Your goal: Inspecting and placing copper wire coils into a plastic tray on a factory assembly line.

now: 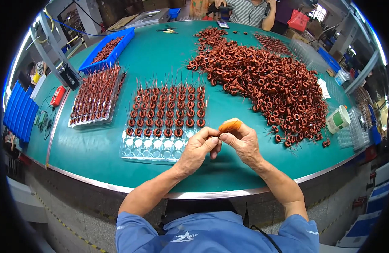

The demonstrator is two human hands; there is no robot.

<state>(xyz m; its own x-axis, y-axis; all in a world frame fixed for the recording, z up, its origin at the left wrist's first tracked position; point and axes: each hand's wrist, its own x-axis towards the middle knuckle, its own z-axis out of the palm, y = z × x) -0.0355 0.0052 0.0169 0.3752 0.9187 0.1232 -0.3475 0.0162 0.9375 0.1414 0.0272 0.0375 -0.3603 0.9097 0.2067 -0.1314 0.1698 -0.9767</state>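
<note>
My right hand (244,142) grips a small tool with an orange handle (229,125) above the green table. My left hand (199,145) is pinched shut right against it, fingertips meeting the tool's tip; whatever sits between the fingers is hidden. Just beyond my hands lies a clear plastic tray (156,149), its far rows filled with copper-wound ring coils (167,111) standing upright and its near rows empty. A large loose heap of the same coils (262,80) spreads over the table to the right.
A second filled tray (94,97) lies at the left, with a blue bin of coils (107,50) behind it. A white and green tub (338,119) stands at the right edge beside stacked clear trays (355,126). Another person in a striped shirt (247,12) sits at the far side.
</note>
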